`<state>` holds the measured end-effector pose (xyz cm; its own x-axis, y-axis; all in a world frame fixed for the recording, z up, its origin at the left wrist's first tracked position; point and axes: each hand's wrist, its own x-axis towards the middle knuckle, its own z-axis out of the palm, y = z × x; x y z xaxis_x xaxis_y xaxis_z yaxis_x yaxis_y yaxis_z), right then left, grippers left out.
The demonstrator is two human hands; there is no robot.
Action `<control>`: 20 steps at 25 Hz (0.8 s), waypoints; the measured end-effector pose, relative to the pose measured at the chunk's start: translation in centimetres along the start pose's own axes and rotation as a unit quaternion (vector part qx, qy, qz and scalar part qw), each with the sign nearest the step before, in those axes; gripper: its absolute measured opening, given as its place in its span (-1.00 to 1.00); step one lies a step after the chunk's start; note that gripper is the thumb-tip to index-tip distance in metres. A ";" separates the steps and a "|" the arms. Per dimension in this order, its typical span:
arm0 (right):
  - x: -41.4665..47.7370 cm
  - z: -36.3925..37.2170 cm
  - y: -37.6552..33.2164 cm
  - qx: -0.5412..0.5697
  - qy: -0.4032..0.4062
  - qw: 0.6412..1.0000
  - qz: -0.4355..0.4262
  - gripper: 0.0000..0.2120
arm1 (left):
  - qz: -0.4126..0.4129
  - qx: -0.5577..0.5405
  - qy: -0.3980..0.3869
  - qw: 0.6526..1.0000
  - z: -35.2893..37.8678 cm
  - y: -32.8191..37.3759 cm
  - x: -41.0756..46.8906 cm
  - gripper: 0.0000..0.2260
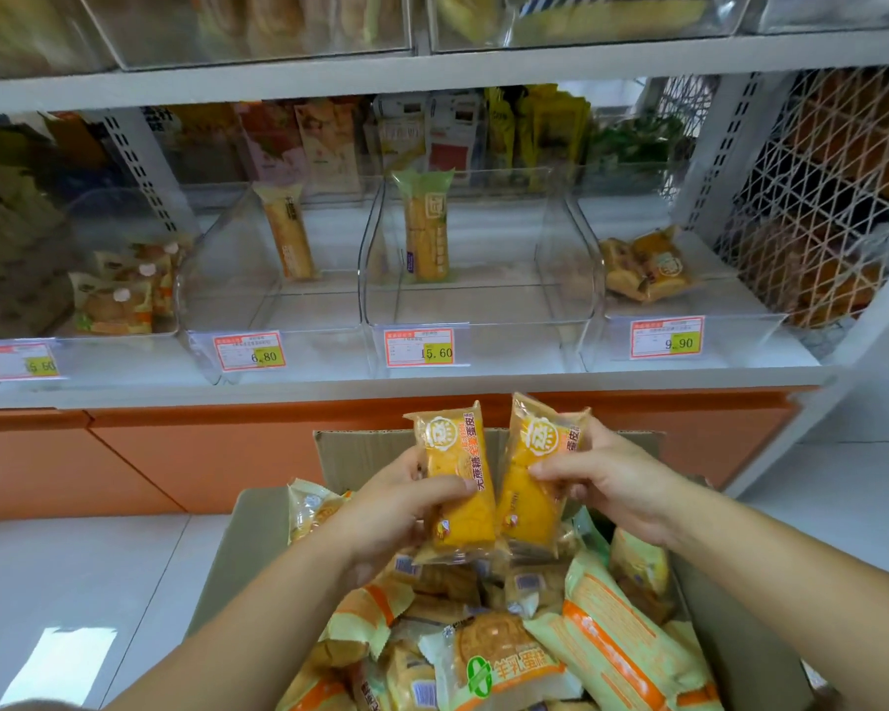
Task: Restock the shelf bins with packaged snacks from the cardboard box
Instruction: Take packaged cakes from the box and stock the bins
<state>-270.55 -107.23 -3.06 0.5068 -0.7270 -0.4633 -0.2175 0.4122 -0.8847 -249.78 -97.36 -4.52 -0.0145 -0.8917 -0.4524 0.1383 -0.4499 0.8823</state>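
Head view: left hand (396, 505) grips a pack (458, 484) and right hand (612, 484) pinches a second pack (532, 479), thumbs on the fronts, fingers curled behind, both just above the box (257, 546). Box is heaped with snacks. Bins (483, 346) above the box hold few packs. Matching packs lie in the end bin (740, 341), above-right of the box. Restocking looks barely begun.

One box (360, 456), its heap too many to count. Two hands: left hand (391, 510) holds one left pack (455, 449), right hand (617, 484) one right pack (535, 438). Four bins and four tags (250, 350) along the shelf's (432, 386) front edge. Second bin (216, 300) holds one tan pack (288, 238), third bin (560, 279) one green-topped pack (427, 233).
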 end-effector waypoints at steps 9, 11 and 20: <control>-1.6 -0.7 -2.1 0.098 0.061 0.989 -0.088 -0.48 | -0.048 -0.219 -0.054 0.973 0.1 1.1 -0.7 -0.23; -1.5 -0.8 -2.4 0.104 0.095 0.985 -0.101 -0.43 | -0.062 -0.274 -0.077 0.957 0.0 1.7 -0.5 -0.09; -3.5 -4.4 -7.1 -0.341 -0.028 0.937 -0.078 -0.36 | 0.031 0.006 -0.047 0.998 1.9 7.7 1.2 -0.51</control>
<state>-274.46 -110.01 4.59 0.6150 -0.7115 -0.3398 -0.6098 -0.1561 -0.7770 -250.63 -101.92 1.96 -0.0983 -0.9185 -0.3830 0.1301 -0.3934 0.9101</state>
